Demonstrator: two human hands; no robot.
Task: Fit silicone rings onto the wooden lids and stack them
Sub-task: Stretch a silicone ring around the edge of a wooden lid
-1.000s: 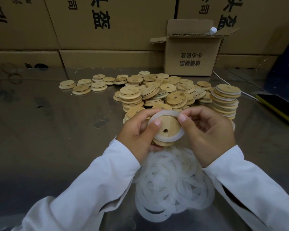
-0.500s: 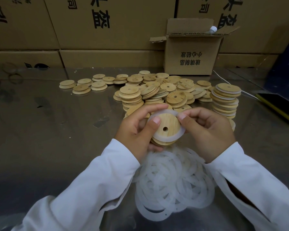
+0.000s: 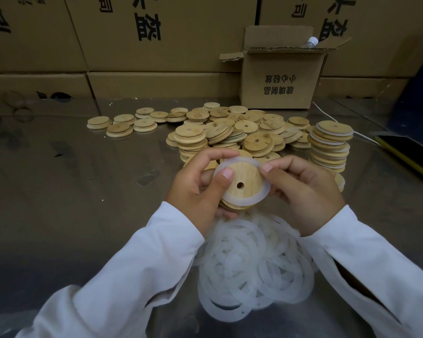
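Over the steel tabletop (image 3: 83, 203), the round wooden lid (image 3: 249, 173) is gripped by the left hand (image 3: 193, 191); its white silicone ring (image 3: 244, 200), pinched by the right hand (image 3: 305, 191), should be seated evenly.

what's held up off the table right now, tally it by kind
wooden lid: 1, gripped by the left hand
silicone ring: 1, around the lid, pinched by the right hand
total: 2

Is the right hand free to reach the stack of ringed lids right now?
Probably not yet: the right hand pinches the silicone ring on the held wooden lid. Once released, the way to the stack looks clear.
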